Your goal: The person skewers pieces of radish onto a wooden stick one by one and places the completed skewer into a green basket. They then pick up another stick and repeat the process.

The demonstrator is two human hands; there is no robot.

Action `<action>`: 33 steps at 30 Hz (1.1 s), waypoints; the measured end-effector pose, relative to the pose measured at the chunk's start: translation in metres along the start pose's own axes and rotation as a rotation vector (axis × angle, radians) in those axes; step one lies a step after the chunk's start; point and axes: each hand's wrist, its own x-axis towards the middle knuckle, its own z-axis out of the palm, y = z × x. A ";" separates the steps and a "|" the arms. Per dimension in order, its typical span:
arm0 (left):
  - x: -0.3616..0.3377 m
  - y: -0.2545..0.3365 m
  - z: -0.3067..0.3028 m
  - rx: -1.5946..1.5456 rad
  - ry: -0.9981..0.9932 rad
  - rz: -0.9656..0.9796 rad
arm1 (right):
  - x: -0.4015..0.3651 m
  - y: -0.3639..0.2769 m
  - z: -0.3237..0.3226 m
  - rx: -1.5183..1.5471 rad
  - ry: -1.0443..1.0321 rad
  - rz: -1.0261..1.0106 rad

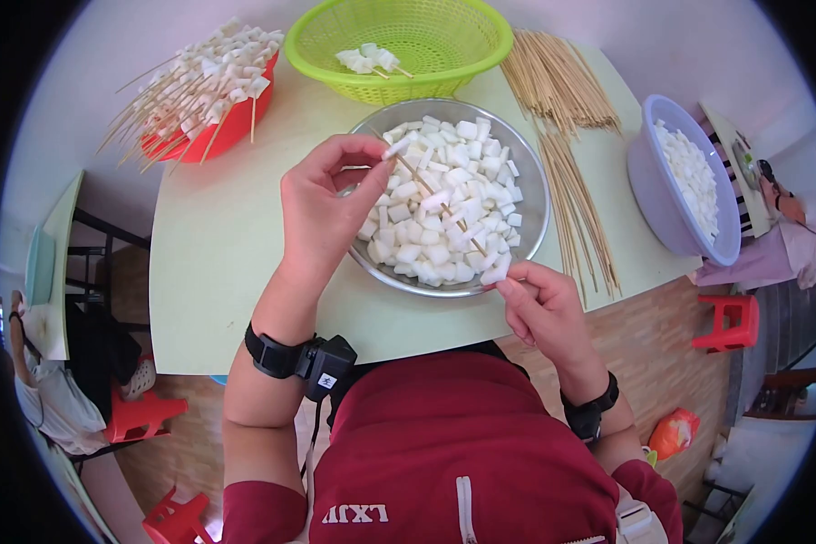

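Note:
A wooden skewer [414, 172] slants over a steel bowl [541, 218] heaped with white cubes [435, 236]. My left hand [335, 195] pinches a white piece at the skewer's upper left end. At its lower right end my right hand [539, 306] holds another white piece [496, 270] between thumb and fingertips, by the bowl's front rim. One more white piece sits partway along the skewer. Both hands are closed, the left above the bowl's left side.
Behind the bowl stands a green basket [399, 86] with two filled skewers. A red bowl [231, 131] of filled skewers is at the back left. Bare skewers [562, 82] lie right of the bowl, beside a purple tub [648, 181]. Other people sit at both sides.

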 end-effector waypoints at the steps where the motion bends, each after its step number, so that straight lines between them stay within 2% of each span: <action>1: 0.000 0.001 0.000 -0.002 -0.001 -0.001 | 0.002 -0.001 0.000 0.022 -0.010 0.033; 5: 0.000 0.002 -0.002 -0.050 -0.014 -0.017 | 0.006 0.001 -0.002 0.185 -0.080 0.088; 7: -0.001 0.001 0.001 -0.081 -0.038 -0.024 | 0.007 0.000 0.000 0.390 -0.176 0.126; 13: -0.005 0.005 0.005 -0.054 -0.053 -0.004 | 0.010 -0.001 0.008 0.139 -0.064 0.039; 17: -0.004 0.004 0.004 -0.001 -0.067 0.036 | 0.011 -0.001 0.008 0.131 -0.057 0.041; 24: -0.001 0.001 0.002 0.033 -0.146 0.005 | 0.010 0.003 0.005 0.258 -0.079 0.068; 33: -0.003 -0.002 0.005 0.000 -0.149 0.013 | 0.009 0.005 0.003 0.438 -0.165 0.150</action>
